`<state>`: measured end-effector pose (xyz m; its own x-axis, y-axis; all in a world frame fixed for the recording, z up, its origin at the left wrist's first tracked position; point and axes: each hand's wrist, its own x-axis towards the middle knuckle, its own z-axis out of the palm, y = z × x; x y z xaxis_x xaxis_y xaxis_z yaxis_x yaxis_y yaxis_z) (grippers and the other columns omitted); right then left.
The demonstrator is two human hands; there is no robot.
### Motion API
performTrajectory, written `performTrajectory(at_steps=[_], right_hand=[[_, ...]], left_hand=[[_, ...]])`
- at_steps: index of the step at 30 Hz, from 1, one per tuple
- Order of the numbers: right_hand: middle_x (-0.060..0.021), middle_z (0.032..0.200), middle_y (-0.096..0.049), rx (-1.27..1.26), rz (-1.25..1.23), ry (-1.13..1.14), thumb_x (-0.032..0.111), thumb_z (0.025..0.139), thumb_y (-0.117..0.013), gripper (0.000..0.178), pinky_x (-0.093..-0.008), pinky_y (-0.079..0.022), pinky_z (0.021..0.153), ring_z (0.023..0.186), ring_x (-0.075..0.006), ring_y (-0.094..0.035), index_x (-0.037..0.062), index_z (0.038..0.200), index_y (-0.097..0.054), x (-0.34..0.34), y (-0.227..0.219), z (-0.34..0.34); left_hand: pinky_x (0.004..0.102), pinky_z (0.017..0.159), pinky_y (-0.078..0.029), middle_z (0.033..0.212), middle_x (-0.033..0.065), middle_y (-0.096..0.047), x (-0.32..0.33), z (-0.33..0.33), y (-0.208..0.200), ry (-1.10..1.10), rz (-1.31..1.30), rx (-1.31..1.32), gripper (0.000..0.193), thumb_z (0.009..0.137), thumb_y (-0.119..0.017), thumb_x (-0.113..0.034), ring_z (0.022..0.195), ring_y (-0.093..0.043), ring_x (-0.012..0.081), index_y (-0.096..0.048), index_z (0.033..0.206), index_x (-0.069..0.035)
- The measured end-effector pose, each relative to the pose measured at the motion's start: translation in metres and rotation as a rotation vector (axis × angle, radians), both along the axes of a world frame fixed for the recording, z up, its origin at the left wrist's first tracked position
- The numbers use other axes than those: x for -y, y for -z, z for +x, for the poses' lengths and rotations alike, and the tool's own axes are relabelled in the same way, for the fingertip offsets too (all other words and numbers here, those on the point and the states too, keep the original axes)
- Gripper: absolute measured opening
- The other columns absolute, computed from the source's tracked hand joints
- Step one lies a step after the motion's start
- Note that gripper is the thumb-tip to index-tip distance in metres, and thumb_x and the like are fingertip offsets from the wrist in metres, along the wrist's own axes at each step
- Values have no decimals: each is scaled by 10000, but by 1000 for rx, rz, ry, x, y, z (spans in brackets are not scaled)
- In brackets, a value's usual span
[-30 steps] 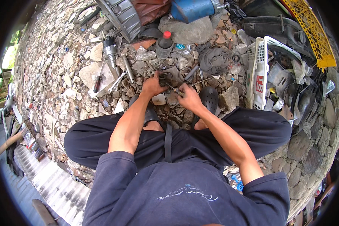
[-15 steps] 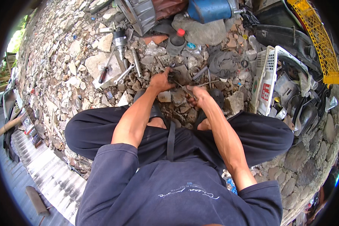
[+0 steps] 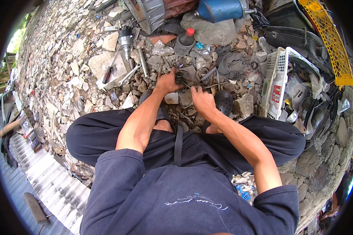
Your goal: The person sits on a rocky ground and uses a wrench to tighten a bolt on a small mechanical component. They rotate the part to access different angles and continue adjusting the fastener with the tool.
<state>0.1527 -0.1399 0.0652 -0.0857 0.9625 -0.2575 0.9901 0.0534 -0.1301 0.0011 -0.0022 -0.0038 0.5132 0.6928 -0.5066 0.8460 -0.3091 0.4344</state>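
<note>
Between my feet, my left hand [image 3: 168,82] grips a small dark metal part [image 3: 181,78] low over the stones. Its fingers curl round the part's left side and hide some of it. My right hand [image 3: 202,98] is closed just to the right, knuckles up, on a thin metal tool [image 3: 187,86] whose end points at the part. The rest of that tool is hidden in the fist. Beyond the right hand lies a thin rod [image 3: 217,84]. Left of my hands, a combination wrench [image 3: 130,74] and a screwdriver [image 3: 107,74] rest on a flat stone [image 3: 98,66].
A metal tube [image 3: 142,62] and a power-tool-like cylinder [image 3: 125,39] lie ahead on the left. Ahead stand a red-capped bottle [image 3: 186,38] and a blue cylinder [image 3: 219,9]. A grey cloth [image 3: 233,64] and a white crate [image 3: 276,94] of parts are to the right.
My right hand has turned over, its knuckles now upward, and its elbow has swung out to the right. The left hand stays on the metal part.
</note>
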Motion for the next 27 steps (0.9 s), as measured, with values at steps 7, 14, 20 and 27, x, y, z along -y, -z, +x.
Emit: performTrajectory(at_steps=[7,14,20,27], right_hand=[[-88,722,-570,-994,-645,1018,270,864,-686,279,-368,-429,482,569,-194,-577,20,976,-626,-34,-1,17],[-140,837,-624,-955,-652,1011,318,853,-678,400,-358,-449,571,686,-201,-592,-11,1077,-639,-20,-1,15],[-284,1142,-632,-620,-388,772,358,840,-615,511,-439,-448,980,1136,-419,-573,7,1211,-628,-15,-7,-1],[-282,1116,-641,-614,-357,805,341,820,-618,484,-451,-463,955,1095,-426,-592,53,1209,-642,-4,-9,7]], left_hand=[[514,970,-426,1046,212,-680,2,-2,2,19,-12,28,829,684,-776,-524,1001,-643,405,-399,1307,-128],[468,894,-495,1055,190,-683,-3,-1,-1,-3,-44,57,736,695,-765,-513,986,-649,391,-455,1288,-207],[449,908,-496,1076,159,-684,-4,-8,4,79,24,171,527,717,-744,-485,1006,-647,357,-623,1177,-259],[426,901,-500,1083,130,-682,-7,-6,11,47,-76,199,397,758,-712,-364,1026,-631,354,-653,1129,-236]])
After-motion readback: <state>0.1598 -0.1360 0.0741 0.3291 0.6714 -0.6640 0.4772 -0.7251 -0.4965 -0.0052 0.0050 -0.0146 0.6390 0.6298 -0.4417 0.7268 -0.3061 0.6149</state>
